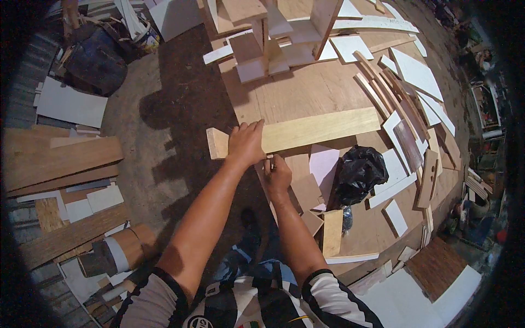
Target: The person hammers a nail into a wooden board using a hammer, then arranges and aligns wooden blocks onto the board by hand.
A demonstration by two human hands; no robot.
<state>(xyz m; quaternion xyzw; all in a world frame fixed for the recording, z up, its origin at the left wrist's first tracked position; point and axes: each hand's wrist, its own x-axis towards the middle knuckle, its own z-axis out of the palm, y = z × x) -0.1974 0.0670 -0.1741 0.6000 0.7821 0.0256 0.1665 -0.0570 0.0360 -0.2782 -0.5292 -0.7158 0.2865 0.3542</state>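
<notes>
A long pale wooden board lies across the worktable's left edge, with a short end piece standing at its left end. My left hand is wrapped over the board near that end, fingers on its far side. Just below the board's near edge, my right hand is closed, fingertips pinched together close to my left hand. Whatever the right fingers pinch is too small to make out.
A wooden box-like assembly stands at the table's far side. A black plastic bag lies right of my hands. White and brown offcuts cover the table's right side. Stacked boards and a dark drum are at left.
</notes>
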